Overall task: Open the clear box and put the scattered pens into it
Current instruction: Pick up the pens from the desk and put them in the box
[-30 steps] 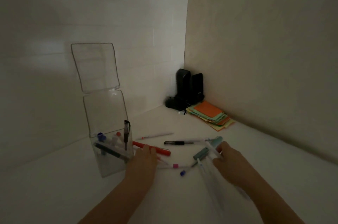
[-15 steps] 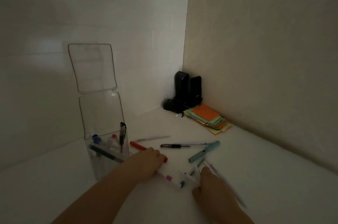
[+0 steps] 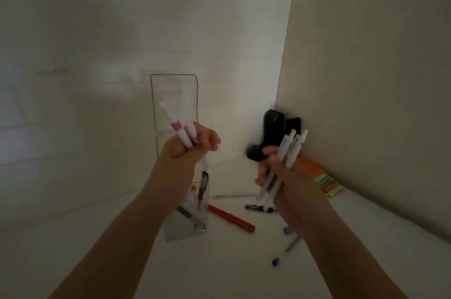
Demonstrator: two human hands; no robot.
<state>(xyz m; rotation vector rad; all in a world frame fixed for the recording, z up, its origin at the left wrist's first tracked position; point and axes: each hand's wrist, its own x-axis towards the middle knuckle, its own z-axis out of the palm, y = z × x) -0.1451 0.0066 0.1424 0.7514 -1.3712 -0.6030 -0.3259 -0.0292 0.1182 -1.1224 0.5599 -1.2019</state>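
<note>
The clear box (image 3: pixel 185 228) stands on the white table with its lid (image 3: pixel 174 101) flipped up; several pens lean inside it. My left hand (image 3: pixel 188 144) is raised above the box, shut on white pens, one with a pink band (image 3: pixel 176 125). To the right, my right hand (image 3: pixel 280 174) is lifted and grips a bundle of white pens (image 3: pixel 285 154). On the table lie a red pen (image 3: pixel 230 218), a black pen (image 3: pixel 256 208), a thin white pen (image 3: pixel 231 195), and a blue-capped pen (image 3: pixel 284 252) partly hidden by my right forearm.
Black objects (image 3: pixel 273 132) stand in the wall corner. A stack of orange, green and yellow sticky notes (image 3: pixel 322 176) lies beside them along the right wall. Walls close in behind and to the right of the table.
Both hands rose from the table, each now carrying pens. The left hand lifted its pens up over the box. The camera tilted and the box now sits nearer the middle of the view.
</note>
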